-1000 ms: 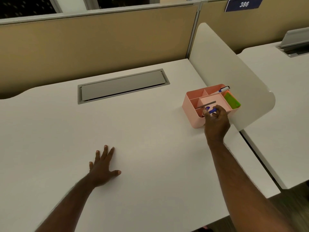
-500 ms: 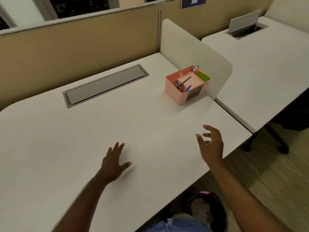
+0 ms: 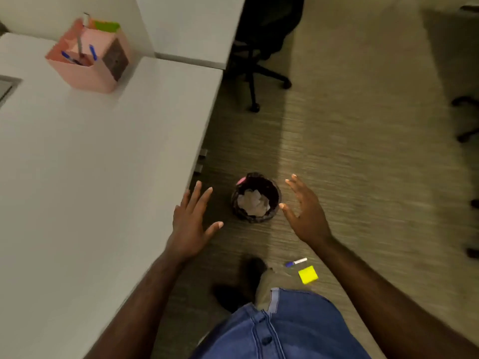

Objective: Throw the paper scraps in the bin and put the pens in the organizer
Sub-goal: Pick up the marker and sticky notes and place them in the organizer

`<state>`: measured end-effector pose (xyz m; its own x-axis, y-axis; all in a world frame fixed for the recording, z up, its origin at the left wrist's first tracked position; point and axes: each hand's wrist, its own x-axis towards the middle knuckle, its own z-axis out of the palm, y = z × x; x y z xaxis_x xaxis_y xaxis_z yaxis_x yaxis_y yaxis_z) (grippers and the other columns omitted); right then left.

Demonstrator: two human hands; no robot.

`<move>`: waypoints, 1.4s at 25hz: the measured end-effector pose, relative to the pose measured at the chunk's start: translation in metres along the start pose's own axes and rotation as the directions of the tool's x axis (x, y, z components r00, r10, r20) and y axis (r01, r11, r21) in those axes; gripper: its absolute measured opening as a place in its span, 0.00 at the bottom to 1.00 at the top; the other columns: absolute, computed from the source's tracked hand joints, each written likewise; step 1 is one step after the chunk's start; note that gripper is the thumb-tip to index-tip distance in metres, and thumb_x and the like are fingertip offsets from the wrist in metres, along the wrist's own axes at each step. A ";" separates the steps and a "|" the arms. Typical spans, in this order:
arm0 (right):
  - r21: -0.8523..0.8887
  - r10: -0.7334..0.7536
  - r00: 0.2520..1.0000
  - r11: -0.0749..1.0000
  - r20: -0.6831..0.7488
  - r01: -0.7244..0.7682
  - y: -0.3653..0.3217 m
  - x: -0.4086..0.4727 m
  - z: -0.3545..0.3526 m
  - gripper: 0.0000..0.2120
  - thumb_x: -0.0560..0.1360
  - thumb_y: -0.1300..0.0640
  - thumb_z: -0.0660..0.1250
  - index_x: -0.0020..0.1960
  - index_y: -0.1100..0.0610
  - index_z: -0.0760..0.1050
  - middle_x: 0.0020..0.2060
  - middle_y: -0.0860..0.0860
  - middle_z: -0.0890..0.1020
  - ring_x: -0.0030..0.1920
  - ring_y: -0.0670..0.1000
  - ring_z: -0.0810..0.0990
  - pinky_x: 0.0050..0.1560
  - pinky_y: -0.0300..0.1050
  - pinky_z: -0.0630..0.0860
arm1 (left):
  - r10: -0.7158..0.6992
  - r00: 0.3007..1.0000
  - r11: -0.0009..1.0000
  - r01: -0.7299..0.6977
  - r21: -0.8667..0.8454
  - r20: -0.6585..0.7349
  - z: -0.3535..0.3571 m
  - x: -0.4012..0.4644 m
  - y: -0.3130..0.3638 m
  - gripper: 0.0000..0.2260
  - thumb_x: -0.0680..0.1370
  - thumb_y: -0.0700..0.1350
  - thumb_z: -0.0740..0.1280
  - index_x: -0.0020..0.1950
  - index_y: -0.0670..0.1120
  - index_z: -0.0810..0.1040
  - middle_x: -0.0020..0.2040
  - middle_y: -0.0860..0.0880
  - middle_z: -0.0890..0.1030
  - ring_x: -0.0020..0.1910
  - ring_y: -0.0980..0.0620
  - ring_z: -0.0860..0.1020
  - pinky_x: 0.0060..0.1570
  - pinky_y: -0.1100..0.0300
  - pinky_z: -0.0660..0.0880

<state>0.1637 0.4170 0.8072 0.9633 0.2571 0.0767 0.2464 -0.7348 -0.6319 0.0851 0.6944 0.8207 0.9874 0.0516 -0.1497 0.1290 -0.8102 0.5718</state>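
Note:
A small dark bin stands on the floor right of the desk, with crumpled white paper inside. My left hand hovers open by the desk edge, left of the bin. On the bin's other side my right hand is spread open, holding nothing. A white pen with a blue cap lies on the floor beside a yellow paper square. The pink organizer sits on the desk at top left, holding several pens.
The white desk fills the left side, with a second desk behind a divider. A black office chair stands at the top centre, and another chair base at the right edge. My blue-clad leg is at the bottom.
My right hand left the organizer after setting a pen in it. My view swung right and down to the floor, and both hands now hang either side of the bin.

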 end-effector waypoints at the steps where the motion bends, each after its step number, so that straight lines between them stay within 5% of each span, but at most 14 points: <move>1: -0.023 0.064 0.998 0.998 -0.013 -0.064 0.020 -0.023 -0.011 0.28 0.72 0.59 0.70 0.71 0.55 0.66 0.73 0.53 0.65 0.72 0.49 0.64 0.72 0.46 0.60 | 0.037 0.998 0.999 -0.038 0.007 0.060 0.018 0.001 0.015 0.37 0.74 0.55 0.68 0.76 0.54 0.51 0.78 0.52 0.45 0.77 0.46 0.44 0.72 0.37 0.54; 8: -0.111 0.278 0.958 0.952 -0.069 -0.285 0.132 -0.158 -0.061 0.28 0.72 0.61 0.70 0.70 0.58 0.67 0.73 0.57 0.66 0.72 0.57 0.65 0.73 0.51 0.61 | 0.230 0.940 0.967 -0.250 0.050 0.252 0.127 -0.006 0.099 0.35 0.74 0.53 0.68 0.76 0.52 0.54 0.79 0.52 0.50 0.77 0.47 0.47 0.71 0.37 0.53; 14: -0.096 0.372 0.928 0.925 0.024 -0.368 0.235 -0.240 -0.070 0.28 0.72 0.60 0.69 0.70 0.58 0.67 0.73 0.57 0.66 0.72 0.58 0.66 0.72 0.55 0.64 | 0.218 0.941 0.975 -0.224 -0.005 0.259 0.238 -0.032 0.153 0.33 0.74 0.47 0.69 0.76 0.50 0.57 0.78 0.52 0.55 0.76 0.53 0.51 0.71 0.40 0.57; 18: -0.074 0.420 0.900 0.907 0.118 -0.414 0.308 -0.259 -0.051 0.29 0.71 0.61 0.69 0.70 0.59 0.66 0.73 0.57 0.65 0.72 0.59 0.65 0.71 0.57 0.64 | 0.154 0.958 0.985 -0.168 0.038 0.241 0.323 -0.033 0.160 0.33 0.73 0.44 0.70 0.75 0.47 0.60 0.77 0.48 0.58 0.76 0.47 0.57 0.70 0.40 0.61; 31: -0.022 0.588 0.798 0.807 0.132 -0.591 0.588 -0.279 0.202 0.29 0.72 0.60 0.67 0.72 0.60 0.63 0.72 0.58 0.66 0.72 0.58 0.64 0.72 0.54 0.62 | 0.193 0.877 0.955 -0.271 0.122 0.440 0.686 0.052 0.006 0.31 0.72 0.44 0.69 0.74 0.47 0.62 0.76 0.46 0.62 0.74 0.46 0.62 0.68 0.47 0.61; 35: -0.048 0.613 0.769 0.787 0.180 -0.616 0.653 -0.289 0.294 0.30 0.72 0.58 0.68 0.72 0.58 0.62 0.72 0.57 0.67 0.72 0.58 0.65 0.71 0.54 0.63 | 0.173 0.859 0.947 -0.280 0.159 0.482 0.784 0.072 -0.050 0.27 0.74 0.46 0.67 0.71 0.46 0.65 0.69 0.45 0.71 0.66 0.43 0.71 0.64 0.45 0.69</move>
<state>0.0153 0.0478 0.1454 0.8730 -0.1397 -0.4673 -0.3942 -0.7664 -0.5072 0.0777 0.2806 0.1494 0.8262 -0.3772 -0.4185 -0.1684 -0.8742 0.4554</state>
